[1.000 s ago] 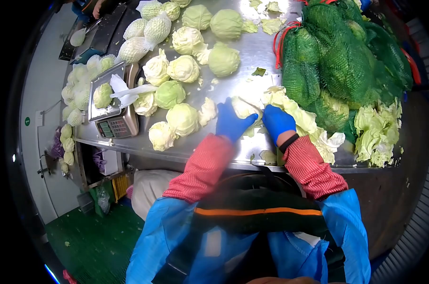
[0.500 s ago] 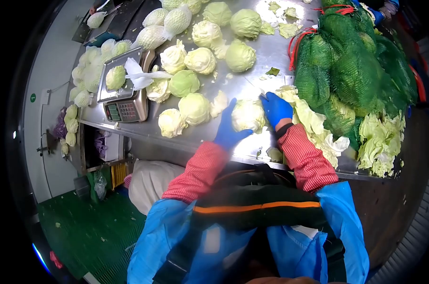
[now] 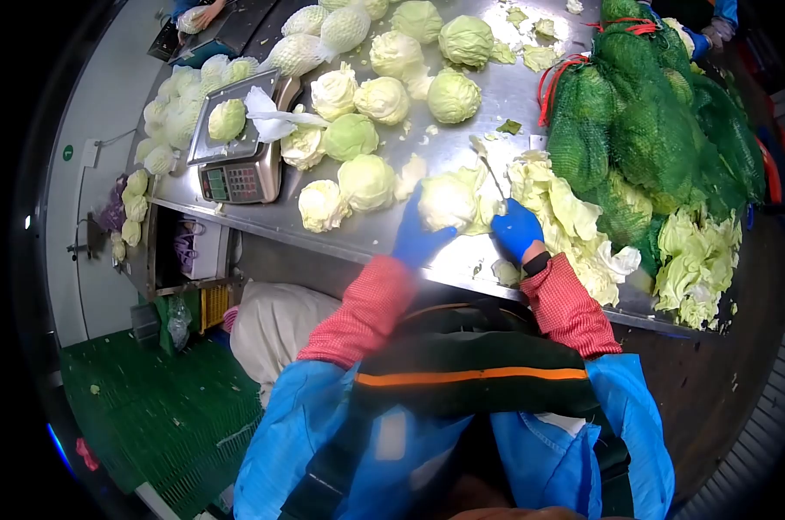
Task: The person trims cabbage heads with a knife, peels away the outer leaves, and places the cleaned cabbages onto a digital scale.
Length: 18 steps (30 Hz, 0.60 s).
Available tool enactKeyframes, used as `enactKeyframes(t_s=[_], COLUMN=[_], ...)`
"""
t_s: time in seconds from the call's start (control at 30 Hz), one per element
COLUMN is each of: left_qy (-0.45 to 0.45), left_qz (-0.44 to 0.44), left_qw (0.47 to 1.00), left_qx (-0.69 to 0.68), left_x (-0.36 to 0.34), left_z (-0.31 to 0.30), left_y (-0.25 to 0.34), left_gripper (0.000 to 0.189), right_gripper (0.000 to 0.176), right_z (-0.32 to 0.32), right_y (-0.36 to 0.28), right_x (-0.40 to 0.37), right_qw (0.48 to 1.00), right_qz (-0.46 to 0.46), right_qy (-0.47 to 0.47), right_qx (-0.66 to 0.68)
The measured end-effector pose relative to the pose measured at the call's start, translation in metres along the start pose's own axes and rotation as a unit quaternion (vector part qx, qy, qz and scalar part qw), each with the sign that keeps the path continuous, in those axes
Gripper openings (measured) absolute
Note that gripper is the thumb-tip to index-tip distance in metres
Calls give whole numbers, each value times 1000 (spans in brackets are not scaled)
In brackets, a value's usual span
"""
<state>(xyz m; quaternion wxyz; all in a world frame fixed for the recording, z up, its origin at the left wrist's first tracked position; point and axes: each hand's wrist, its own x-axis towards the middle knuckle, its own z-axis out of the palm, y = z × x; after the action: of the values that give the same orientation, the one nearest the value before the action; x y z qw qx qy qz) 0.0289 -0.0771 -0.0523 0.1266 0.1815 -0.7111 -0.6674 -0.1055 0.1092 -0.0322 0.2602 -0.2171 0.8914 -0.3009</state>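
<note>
A pale cabbage (image 3: 449, 204) rests on the metal table in front of me, a loosened outer leaf (image 3: 483, 195) hanging off its right side. My left hand (image 3: 420, 236), in a blue glove, cups the cabbage from the left and near side. In my gloved right hand (image 3: 518, 229) is a knife (image 3: 496, 180), its thin blade pointing away from me by the loosened leaf. Peeled leaves (image 3: 555, 208) lie in a heap just right of that hand. Several trimmed cabbages (image 3: 365, 182) sit to the left of my left hand.
A scale (image 3: 241, 178) with a cabbage on its pan stands left. Behind it are net-wrapped cabbages (image 3: 180, 108). Green mesh sacks (image 3: 644, 113) of cabbages fill the right side. Other people's hands show at top left (image 3: 200, 17) and top right (image 3: 698, 42). The table edge (image 3: 340, 251) is close.
A leaf has come partly away from the cabbage's right side. My right hand has drawn slightly back and right with the knife. My left hand stays against the cabbage; the view has shifted slightly.
</note>
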Motion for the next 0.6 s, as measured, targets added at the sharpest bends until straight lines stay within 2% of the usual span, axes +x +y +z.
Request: enactKeyframes(t_s=[0.1,0.13,0.17,0.2,0.23,0.3,0.33,0.37,0.4,0.43,0.47,0.57,0.6], left_qy=[8,38,66,93,97,107,105,83,59,30,24,-56,-42], left_qz=[39,77,116,153,118,56,8,-73,-149,-220,-240,-300,-240], left_qw=[999,993,980,962,962,959,981,994,971,914,880,746,845], left_qx=[26,86,147,207,224,257,162,-8,-178,-340,-409,-592,-476], left_x=[0,0,-1,-2,-3,6,9,10,13,16,10,-2,0], left_z=[-3,1,4,8,11,14,12,6,-2,-5,-6,-9,-2], left_y=[2,15,29,40,42,48,56,55,52,60,69,94,89], left_gripper=[110,109,107,106,104,101,93,90,86,83,75,69,65], right_gripper=[42,36,35,36,36,36,36,36,36,36,37,36,39], right_z=[3,4,1,0,-1,-2,-3,-7,-11,-20,-34,-53,-55], right_y=[4,-9,-18,-25,-28,-21,-15,-7,0,0,2,13,22], right_x=[-12,-18,-22,-24,-26,-21,-19,-18,-17,-16,-17,-7,1], right_qw=[987,980,984,977,970,972,972,987,987,986,987,990,991], right_qz=[28,-1,-23,-7,8,-14,-24,-62,-65,-67,-45,-27,-10], right_qy=[-36,-7,-5,-30,-56,-28,-12,37,71,107,81,122,131], right_qx=[154,200,178,209,238,233,232,146,126,108,132,64,25])
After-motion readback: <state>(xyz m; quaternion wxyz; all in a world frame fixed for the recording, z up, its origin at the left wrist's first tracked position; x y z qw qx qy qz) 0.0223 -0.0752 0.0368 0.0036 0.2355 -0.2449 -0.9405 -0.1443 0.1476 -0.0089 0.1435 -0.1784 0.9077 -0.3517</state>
